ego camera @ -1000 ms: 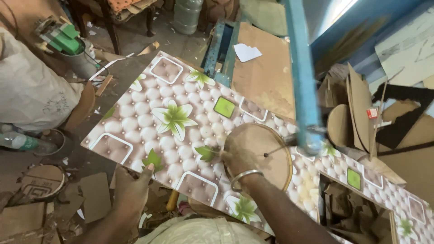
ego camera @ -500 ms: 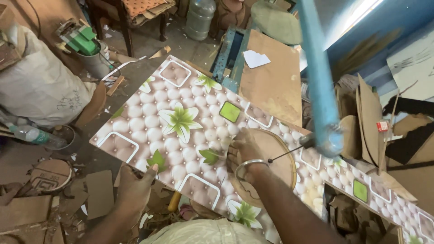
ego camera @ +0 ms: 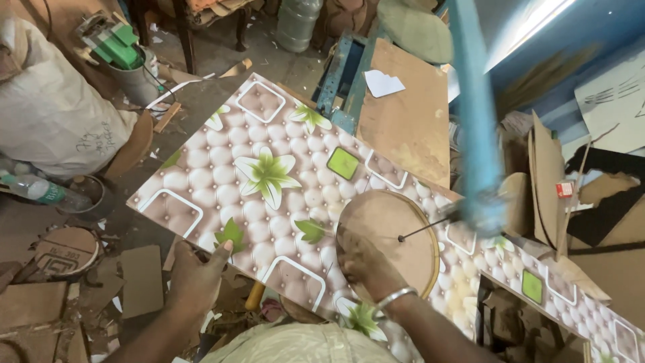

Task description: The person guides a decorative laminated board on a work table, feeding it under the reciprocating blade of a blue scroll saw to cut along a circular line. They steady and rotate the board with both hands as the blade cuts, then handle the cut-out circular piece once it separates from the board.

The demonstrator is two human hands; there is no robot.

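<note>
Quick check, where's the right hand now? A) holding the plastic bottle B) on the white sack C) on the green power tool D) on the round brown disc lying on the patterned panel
D: the right hand rests flat on the round brown disc that lies on the patterned panel, while the left hand grips the panel's near edge.

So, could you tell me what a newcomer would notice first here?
A long quilted-pattern panel with green flowers runs diagonally across the middle. A round wooden disc lies on it under the right hand, while the left hand grips its near edge. A blurred blue bar hangs at the upper right.
</note>
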